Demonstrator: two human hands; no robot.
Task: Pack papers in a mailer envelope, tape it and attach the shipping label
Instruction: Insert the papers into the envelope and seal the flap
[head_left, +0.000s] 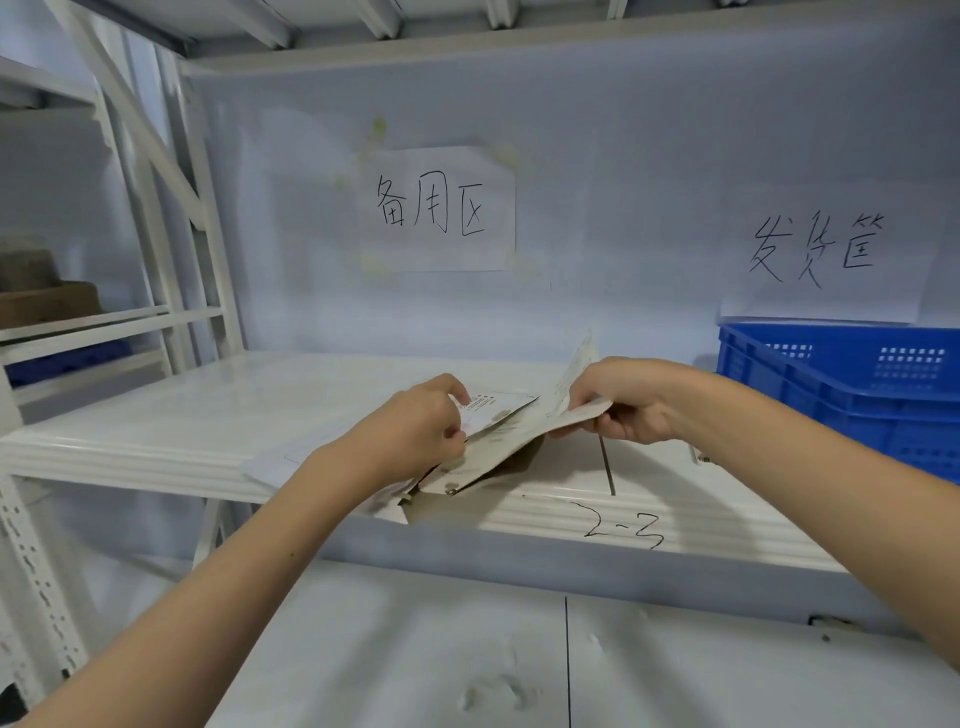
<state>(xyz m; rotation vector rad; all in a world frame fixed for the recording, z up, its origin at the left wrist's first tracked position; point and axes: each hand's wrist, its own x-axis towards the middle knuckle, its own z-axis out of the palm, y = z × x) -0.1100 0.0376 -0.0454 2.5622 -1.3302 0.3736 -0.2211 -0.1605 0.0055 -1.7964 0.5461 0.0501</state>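
Observation:
A white cardboard mailer envelope (506, 449) with a brown inside lies at the front of the white shelf (218, 415), its mouth lifted. My right hand (621, 400) pinches the raised upper flap at its right edge. My left hand (415, 431) grips printed white papers (493, 410) whose lower part sits between the envelope's panels. Another pale sheet (283, 460) lies flat on the shelf just left of my left wrist. The envelope's lower left corner is hidden under my left hand.
A blue perforated plastic crate (852, 389) stands on the shelf at the right. Two handwritten paper signs (441, 208) hang on the back wall. Shelf uprights (171, 234) rise at the left. A lower white surface (467, 649) lies below the shelf.

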